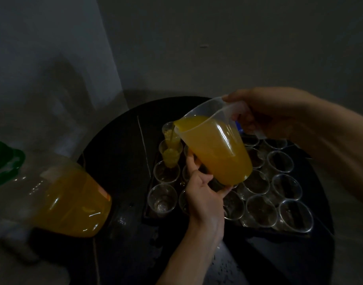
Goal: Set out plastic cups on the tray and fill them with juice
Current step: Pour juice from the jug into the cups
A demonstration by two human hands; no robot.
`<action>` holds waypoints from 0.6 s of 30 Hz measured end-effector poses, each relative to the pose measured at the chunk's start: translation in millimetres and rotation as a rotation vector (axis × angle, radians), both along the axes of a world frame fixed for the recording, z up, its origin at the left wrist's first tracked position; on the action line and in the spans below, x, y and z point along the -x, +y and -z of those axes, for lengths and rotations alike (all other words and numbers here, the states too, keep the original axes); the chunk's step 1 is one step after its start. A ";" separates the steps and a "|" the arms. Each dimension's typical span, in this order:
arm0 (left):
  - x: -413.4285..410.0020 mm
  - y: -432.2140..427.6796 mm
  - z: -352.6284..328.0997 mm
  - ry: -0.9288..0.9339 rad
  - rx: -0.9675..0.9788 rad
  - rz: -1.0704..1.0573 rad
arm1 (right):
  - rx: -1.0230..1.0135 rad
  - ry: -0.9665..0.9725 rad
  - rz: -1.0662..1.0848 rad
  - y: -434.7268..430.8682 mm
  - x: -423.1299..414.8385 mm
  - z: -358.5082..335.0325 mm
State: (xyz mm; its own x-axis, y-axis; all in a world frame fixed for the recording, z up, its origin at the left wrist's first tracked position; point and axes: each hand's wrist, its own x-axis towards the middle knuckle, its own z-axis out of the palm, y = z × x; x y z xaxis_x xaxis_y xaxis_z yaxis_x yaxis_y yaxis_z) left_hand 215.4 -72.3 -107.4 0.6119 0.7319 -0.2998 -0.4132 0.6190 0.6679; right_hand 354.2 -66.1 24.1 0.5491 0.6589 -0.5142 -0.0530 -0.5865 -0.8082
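A clear plastic jug (213,149) of orange juice is tilted left above a dark tray (149,214) holding several clear plastic cups (260,210). My right hand (273,112) grips the jug's handle. My left hand (203,192) supports the jug's base from below, with the fingers curled around its bottom edge. A thin stream of juice falls from the spout into a cup (170,156) in the tray's left column, which is partly full. The cup behind it (170,132) also holds juice. The cups nearer me are empty.
The tray sits on a round black table (119,153) with wet spots near its front. A large juice bottle (73,200) stands at the table's left edge. Something green (5,161) is at far left. A grey wall rises behind.
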 end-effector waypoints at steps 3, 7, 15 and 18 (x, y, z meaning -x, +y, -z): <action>-0.2 -0.1 -0.7 0.009 0.001 -0.001 | -0.003 0.002 0.006 1.0 -2.5 2.1; -0.4 2.2 0.0 -0.003 0.014 0.006 | 0.003 -0.001 0.000 1.8 -4.3 3.6; -0.6 2.4 -1.3 -0.004 0.021 0.009 | -0.002 0.015 -0.003 3.1 -5.2 4.7; -0.4 1.4 -2.5 -0.005 0.023 0.000 | -0.001 0.015 0.000 2.1 -5.2 3.8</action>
